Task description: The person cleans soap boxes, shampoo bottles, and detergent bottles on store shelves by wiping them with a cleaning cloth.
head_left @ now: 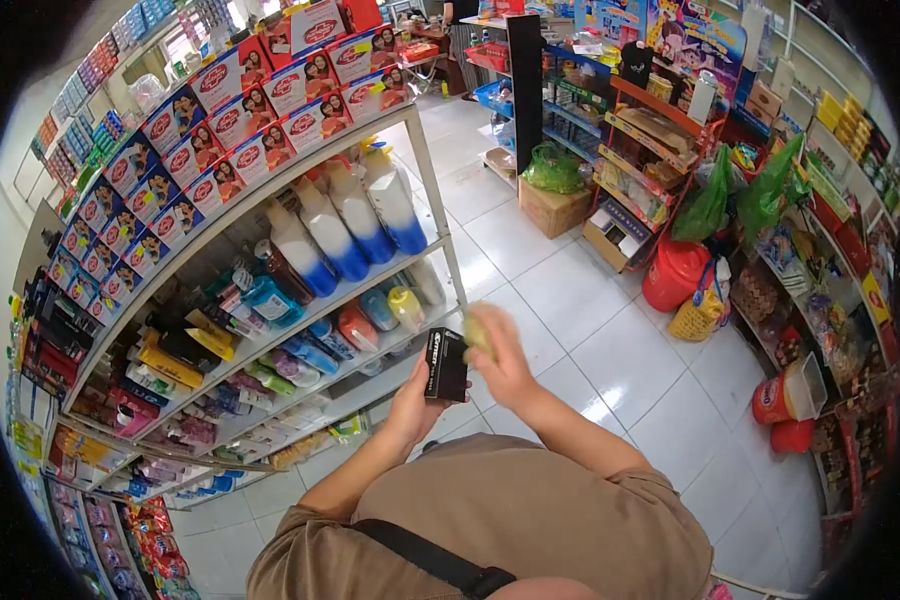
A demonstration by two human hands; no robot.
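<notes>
In the middle of the head view my left hand (410, 403) grips a small black box (447, 362) with white lettering, its fingers wrapped around the sides. Just right of the box is my right hand (507, 368), smeared by motion, with its fingers closed on a crumpled yellowish-green cloth (478, 340). The cloth is blurred and sits close to the box's upper right edge. Both hands are in front of my body, beside the end of a metal shelf rack (450, 265).
Red-and-white soap boxes (260, 120) are stacked on the rack's top, with blue-and-white bottles (345, 215) below. White floor tiles (570, 340) run along the aisle. To the right are a red bucket (673, 275), green plastic bags (708, 205), a cardboard box (553, 208) and loaded shelves.
</notes>
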